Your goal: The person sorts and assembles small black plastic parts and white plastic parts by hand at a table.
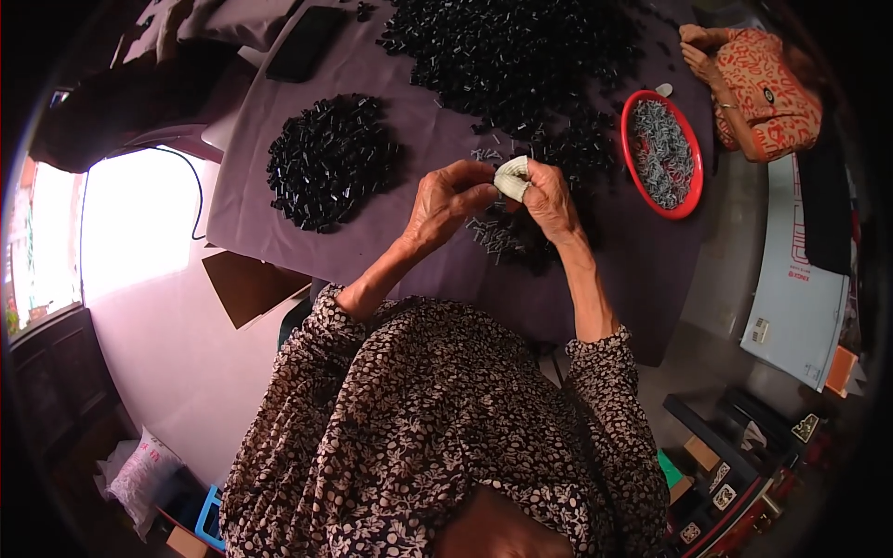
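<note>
Small black plastic piece, too tiny to see clearly, seems pinched between both hands above purple cloth-covered table (595, 270). Left hand (446, 200) fingers curled narrow; right hand (544, 200) w/ white-wrapped fingertip (512, 177) closed against it. Keep grip near fingertips, work over small grey metal pins (493, 237).

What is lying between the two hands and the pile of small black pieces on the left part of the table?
Nothing visible is. The left hand and right hand are raised together above the table, and only bare purple cloth lies between them and the left pile of black pieces.
</note>
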`<state>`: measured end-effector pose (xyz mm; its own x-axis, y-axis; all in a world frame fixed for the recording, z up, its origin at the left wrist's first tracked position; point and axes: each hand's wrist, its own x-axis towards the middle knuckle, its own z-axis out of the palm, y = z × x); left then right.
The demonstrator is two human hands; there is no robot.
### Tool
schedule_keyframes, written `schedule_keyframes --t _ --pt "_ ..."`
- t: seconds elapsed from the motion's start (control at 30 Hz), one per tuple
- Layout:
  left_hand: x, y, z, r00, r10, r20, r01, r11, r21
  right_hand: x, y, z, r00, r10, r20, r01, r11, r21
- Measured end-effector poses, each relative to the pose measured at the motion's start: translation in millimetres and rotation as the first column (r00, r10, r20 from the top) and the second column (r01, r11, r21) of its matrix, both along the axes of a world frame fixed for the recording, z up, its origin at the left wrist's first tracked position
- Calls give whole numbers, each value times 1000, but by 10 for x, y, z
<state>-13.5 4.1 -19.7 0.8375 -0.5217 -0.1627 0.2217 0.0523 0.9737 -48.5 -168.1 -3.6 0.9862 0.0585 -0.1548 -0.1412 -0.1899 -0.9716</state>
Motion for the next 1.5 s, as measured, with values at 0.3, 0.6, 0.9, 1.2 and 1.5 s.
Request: schedule_keyframes --t 0.3,0.6,0.9,1.2,1.5 --pt "5 106 -154 955 42 -294 -70 994 -87 69 12 -70 984 -177 -16 169 960 -225" --pt "83 111 -88 958 70 -277 -154 943 -293 658 37 -249 960 112 257 155 550 -821" --pt "125 163 -73 970 37 -239 -117 938 -327 429 -8 -6 996 -39 82 62 950 -307" --pt "88 111 62 966 23 -257 -107 943 -316 156 56 206 997 -18 69 14 998 58" --pt "126 97 -11 833 -75 -548 -231 853 -467 83 155 170 996 -73 46 65 985 163"
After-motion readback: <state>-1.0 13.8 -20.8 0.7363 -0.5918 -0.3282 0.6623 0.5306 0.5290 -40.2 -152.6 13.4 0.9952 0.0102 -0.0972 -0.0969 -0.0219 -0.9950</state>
